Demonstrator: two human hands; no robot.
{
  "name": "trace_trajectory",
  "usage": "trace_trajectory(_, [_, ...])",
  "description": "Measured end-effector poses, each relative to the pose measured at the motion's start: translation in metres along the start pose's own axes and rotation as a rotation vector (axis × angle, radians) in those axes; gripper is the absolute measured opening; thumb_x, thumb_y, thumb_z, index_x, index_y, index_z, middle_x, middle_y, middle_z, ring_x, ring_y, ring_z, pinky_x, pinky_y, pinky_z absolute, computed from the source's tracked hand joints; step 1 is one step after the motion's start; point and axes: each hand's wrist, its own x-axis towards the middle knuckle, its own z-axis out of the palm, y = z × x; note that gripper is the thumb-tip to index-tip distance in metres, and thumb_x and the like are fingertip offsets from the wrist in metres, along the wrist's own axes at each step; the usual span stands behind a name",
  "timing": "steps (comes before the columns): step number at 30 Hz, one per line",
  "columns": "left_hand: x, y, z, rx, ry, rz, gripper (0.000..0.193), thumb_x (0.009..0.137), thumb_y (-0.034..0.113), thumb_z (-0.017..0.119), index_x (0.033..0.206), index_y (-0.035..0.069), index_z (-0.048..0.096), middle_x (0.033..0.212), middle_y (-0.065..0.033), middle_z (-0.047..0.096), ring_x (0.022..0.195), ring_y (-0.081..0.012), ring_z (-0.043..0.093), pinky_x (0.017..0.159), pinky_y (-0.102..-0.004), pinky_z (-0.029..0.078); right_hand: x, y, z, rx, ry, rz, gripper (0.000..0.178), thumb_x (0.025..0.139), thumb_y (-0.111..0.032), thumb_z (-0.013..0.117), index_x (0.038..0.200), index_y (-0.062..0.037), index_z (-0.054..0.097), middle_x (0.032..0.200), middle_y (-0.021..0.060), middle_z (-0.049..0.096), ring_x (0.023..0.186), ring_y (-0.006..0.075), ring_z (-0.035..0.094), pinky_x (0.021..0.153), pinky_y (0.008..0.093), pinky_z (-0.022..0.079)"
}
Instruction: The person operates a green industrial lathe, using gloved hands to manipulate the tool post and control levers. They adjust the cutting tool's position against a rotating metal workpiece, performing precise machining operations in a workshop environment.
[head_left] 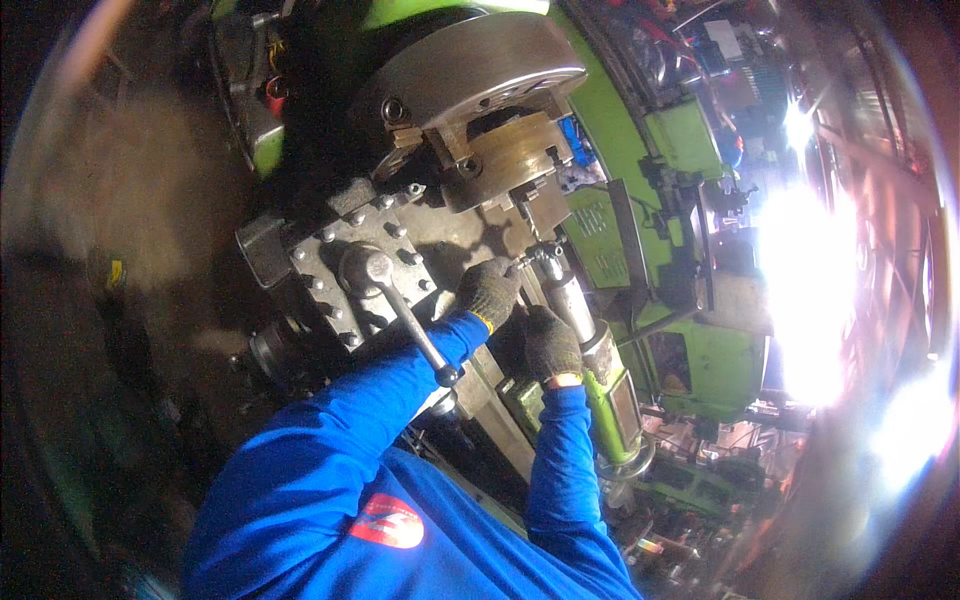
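Note:
My left hand [490,290], in a dark knit glove, reaches over the lathe bed with its fingers closed at a small metal piece [524,262] too small to name. That piece lies close to the tip of the tailstock spindle [572,305]. Right beside the spindle, my right hand [552,345], gloved alike, is curled closed; what its fingers hold, if anything, is hidden. Beyond both hands, the large lathe chuck [470,75] carries a brownish round workpiece [505,165] between its jaws.
Under my left forearm stands a bolted tool post [350,275] with a long clamping lever [408,325]. The green tailstock body [612,405] is right of my right forearm. Green machine panels [600,235] rise behind, and strong light glares at the right.

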Motion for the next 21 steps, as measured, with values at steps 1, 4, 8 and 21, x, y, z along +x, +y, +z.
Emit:
trace_trajectory(1, [0.002, -0.004, 0.001, -0.01, -0.013, -0.007, 0.031, 0.103, 0.034, 0.06, 0.096, 0.006, 0.072, 0.095, -0.0269, 0.073, 0.091, -0.0492, 0.07, 0.08, -0.0575, 0.056, 0.001, -0.003, 0.0, 0.015, 0.009, -0.02, 0.032, 0.107, -0.032, 0.056, 0.116, -0.0072, 0.073, 0.11, 0.0239, 0.075, 0.106, 0.0469, 0.07, 0.09, 0.0539, 0.055])
trace_trajectory(4, [-0.004, 0.004, -0.005, 0.066, -0.029, 0.029, 0.031, 0.103, 0.034, 0.06, 0.094, 0.007, 0.072, 0.094, -0.0262, 0.073, 0.091, -0.0488, 0.07, 0.079, -0.0575, 0.056, 0.003, 0.007, 0.027, 0.231, 0.09, -0.069, 0.035, 0.107, -0.034, 0.055, 0.124, -0.0077, 0.071, 0.112, 0.0263, 0.074, 0.108, 0.0469, 0.07, 0.091, 0.0537, 0.055])
trace_trajectory(8, [0.004, -0.024, 0.012, -0.044, -0.051, 0.043, 0.028, 0.103, 0.031, 0.06, 0.093, 0.008, 0.072, 0.093, -0.0246, 0.074, 0.091, -0.0475, 0.071, 0.079, -0.0569, 0.056, 0.015, 0.024, 0.055, 0.171, 0.078, -0.014, 0.039, 0.107, -0.036, 0.054, 0.128, -0.0076, 0.069, 0.112, 0.0277, 0.074, 0.109, 0.047, 0.07, 0.092, 0.054, 0.055])
trace_trajectory(21, [0.034, -0.047, 0.039, -0.403, -0.112, -0.121, 0.015, 0.099, 0.02, 0.068, 0.101, 0.005, 0.069, 0.089, -0.0091, 0.068, 0.077, -0.0222, 0.07, 0.062, -0.0395, 0.056, 0.019, -0.007, 0.014, 0.087, -0.032, 0.001, 0.044, 0.107, -0.036, 0.05, 0.129, -0.0037, 0.069, 0.116, 0.0287, 0.074, 0.112, 0.0465, 0.07, 0.096, 0.0547, 0.055])
